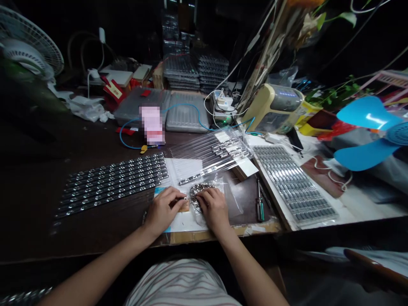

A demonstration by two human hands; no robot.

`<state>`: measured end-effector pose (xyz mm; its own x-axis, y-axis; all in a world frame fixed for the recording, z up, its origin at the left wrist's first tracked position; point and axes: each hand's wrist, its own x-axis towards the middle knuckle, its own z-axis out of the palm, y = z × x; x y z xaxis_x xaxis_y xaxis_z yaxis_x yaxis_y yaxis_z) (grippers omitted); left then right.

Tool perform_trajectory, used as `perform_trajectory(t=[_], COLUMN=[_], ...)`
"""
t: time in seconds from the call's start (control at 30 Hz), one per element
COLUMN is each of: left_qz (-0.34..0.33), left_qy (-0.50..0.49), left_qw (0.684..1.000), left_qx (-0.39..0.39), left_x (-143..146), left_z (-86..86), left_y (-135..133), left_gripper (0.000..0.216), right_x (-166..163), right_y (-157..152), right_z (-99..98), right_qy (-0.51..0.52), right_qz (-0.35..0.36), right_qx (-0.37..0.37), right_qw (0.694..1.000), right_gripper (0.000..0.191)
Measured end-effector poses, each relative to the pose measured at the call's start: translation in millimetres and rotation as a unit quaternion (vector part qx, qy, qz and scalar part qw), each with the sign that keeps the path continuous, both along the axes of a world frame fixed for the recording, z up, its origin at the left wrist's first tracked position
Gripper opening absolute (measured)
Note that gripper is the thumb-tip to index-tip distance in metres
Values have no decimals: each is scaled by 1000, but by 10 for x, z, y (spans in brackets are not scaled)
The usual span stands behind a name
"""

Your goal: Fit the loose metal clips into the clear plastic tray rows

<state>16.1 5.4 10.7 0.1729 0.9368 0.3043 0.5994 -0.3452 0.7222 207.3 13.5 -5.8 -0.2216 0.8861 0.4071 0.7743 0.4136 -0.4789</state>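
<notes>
My left hand [163, 209] is closed in a pinch over a small tan block [184, 206]. A tiny shiny piece shows at its fingertips, too small to name. My right hand [214, 208] has its fingers bent and together at a pile of small shiny metal parts [195, 196], lying on a clear plastic bag [234, 199]. What its fingertips hold is hidden. White and blue sheets lie under both hands. Just beyond, a clear ribbed plastic tray [194, 148] holds several small metal pieces and one dark strip with metal pieces on it.
Rows of dark strips [111, 185] with shiny pieces lie to the left. Screwdrivers [260, 206] rest at right, beside a filled clear tray [295, 182]. A blue-bladed fan [366, 112] stands at far right, a white fan [28, 42] at far left. Stacked trays [180, 70] stand behind.
</notes>
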Motion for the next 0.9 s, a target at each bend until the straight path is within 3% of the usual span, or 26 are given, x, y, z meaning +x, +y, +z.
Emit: perform_trajectory(t=[0.43,0.73,0.8,0.9], left_qz=[-37,-40,-24,54], left_qy=[62,28,10,44], left_qw=[997,999,999,996], left_qx=[28,20,30,60], left_x=[56,67,9,-162], left_z=[-97,-53,0,75], left_y=[-57,-68,0,200], left_gripper=[11,11,13,11], right_x=[11,25,30,7], right_y=[-11,-17,-20,-35], right_z=[-8,23,55,107], right_qy=[98,130,144,150], right_qz=[-1,19,17,21], right_qx=[-12,-6,7,6], right_qw=[995,991,989,988], right_gripper=[15,21,19,10])
